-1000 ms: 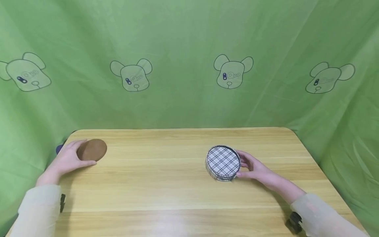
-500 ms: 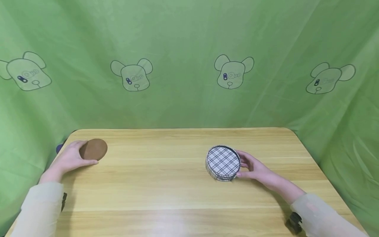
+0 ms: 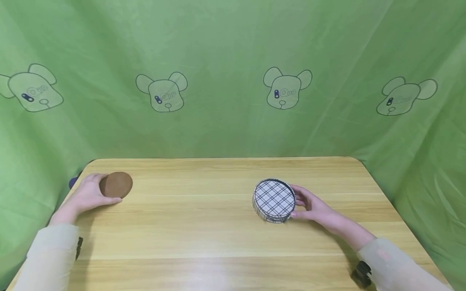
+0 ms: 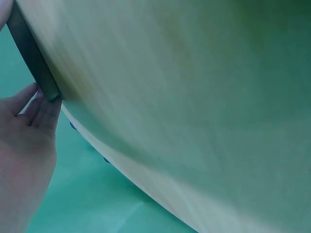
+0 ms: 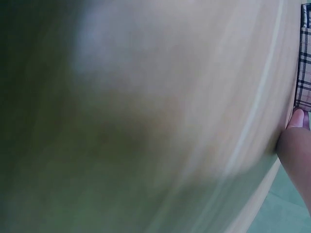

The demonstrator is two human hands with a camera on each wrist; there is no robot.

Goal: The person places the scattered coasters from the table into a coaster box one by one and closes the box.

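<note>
At the table's far left, my left hand (image 3: 88,195) holds a flat brown disc (image 3: 117,185) from its left side, thumb at the near edge and fingers at the far edge. The left wrist view catches only the dark side of this disc (image 4: 31,53), low against the tabletop, with fingertips against its end. Right of the table's middle stands a round box (image 3: 274,198) in white and black plaid. Around its right side curves my right hand (image 3: 314,209), thumb at the front, other fingers partly hidden behind it. A strip of the plaid box (image 5: 304,68) shows in the right wrist view.
Both things rest on a light wooden table (image 3: 189,226) with rounded far corners. Green cloth (image 3: 225,129) printed with bear heads hangs behind and at both sides. A small purple object (image 3: 73,182) shows beyond the left edge, mostly hidden.
My left hand has shifted slightly to the right, and the brown disc has moved a little right with it. The right hand and the plaid box stay where they were.
</note>
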